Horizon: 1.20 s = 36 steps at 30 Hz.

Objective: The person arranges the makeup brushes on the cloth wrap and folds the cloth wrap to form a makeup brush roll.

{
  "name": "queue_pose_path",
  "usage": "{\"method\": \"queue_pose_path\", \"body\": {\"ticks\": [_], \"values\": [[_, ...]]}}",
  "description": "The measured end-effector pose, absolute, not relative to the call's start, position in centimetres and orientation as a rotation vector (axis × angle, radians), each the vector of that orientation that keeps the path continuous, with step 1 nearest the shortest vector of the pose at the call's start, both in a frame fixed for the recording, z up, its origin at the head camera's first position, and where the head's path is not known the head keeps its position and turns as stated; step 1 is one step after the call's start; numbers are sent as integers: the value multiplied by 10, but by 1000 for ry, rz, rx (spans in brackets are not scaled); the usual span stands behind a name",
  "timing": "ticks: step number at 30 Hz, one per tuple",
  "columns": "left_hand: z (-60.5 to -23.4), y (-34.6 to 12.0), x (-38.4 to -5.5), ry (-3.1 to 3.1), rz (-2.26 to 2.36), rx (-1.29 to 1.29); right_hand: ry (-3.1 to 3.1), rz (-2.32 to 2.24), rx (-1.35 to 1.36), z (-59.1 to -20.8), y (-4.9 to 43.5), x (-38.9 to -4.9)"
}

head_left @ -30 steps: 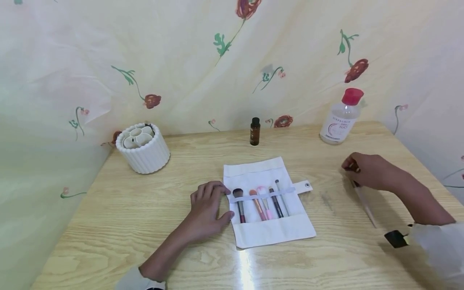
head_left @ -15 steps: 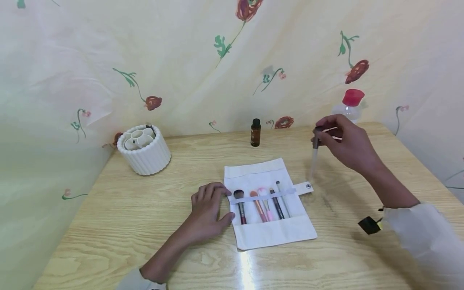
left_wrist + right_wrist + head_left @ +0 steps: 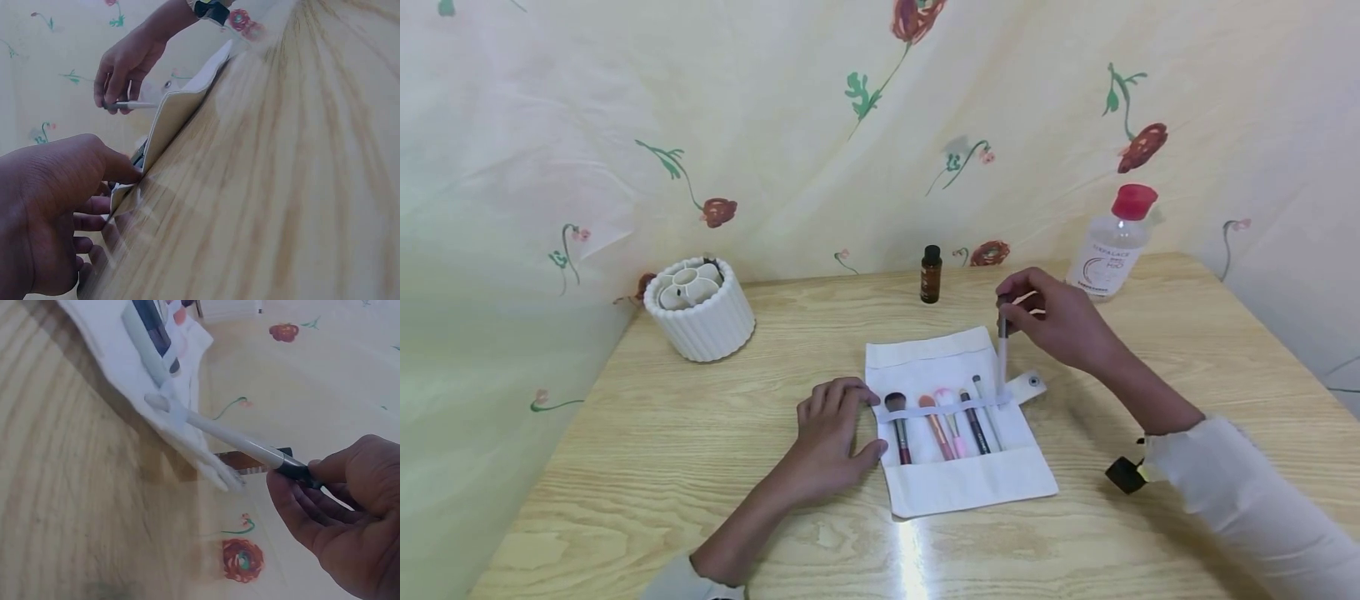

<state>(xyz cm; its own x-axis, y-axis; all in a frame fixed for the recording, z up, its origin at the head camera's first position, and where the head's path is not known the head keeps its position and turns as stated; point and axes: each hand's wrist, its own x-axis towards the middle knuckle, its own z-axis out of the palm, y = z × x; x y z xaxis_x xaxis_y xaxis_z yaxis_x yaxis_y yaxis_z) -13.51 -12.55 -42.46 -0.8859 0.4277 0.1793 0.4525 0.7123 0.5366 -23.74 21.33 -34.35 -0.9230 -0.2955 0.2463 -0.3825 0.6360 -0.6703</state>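
Note:
My right hand (image 3: pixel 1051 321) pinches a makeup brush (image 3: pixel 1002 358) by its dark upper end, above the right side of a white fabric brush roll (image 3: pixel 970 492). The brush stands nearly upright, its pale handle pointing down; in the right wrist view the handle's tip (image 3: pixel 156 401) is right at the elastic strap (image 3: pixel 177 412). Several makeup brushes (image 3: pixel 937 429) lie side by side under the strap, handle ends in the lower pocket. My left hand (image 3: pixel 831 437) rests at the roll's left edge, with index fingertip and thumb touching it and the other fingers relaxed on the table.
A white ribbed organizer pot (image 3: pixel 703 321) stands at the back left. Behind the roll is a small brown bottle (image 3: pixel 930 279). A clear bottle with a red cap (image 3: pixel 1105 254) stands at the back right, behind my right hand. Floral cloth (image 3: pixel 790 150) hangs along the table's back edge.
My right hand has lifted the brush off the table on the right, turned it upright and carried it left to the roll's strap. My left hand stays in place.

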Motion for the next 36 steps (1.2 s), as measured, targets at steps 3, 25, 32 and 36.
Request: {"method": "queue_pose_path", "body": {"ticks": [3, 25, 32, 36], "values": [[-424, -125, -135, -2868, -916, -737, -2809, 1143, 601, -348, 211, -237], [-417, -126, -138, -2886, -899, -767, -2933, 783, 947, -356, 205, -212], [-402, -132, -157, -2849, -1091, -810, -2663, 636, 1294, -355, 177, -171], [-396, -132, -174, -2767, -996, -914, -2450, 518, 1637, -362, 159, -144]]}}
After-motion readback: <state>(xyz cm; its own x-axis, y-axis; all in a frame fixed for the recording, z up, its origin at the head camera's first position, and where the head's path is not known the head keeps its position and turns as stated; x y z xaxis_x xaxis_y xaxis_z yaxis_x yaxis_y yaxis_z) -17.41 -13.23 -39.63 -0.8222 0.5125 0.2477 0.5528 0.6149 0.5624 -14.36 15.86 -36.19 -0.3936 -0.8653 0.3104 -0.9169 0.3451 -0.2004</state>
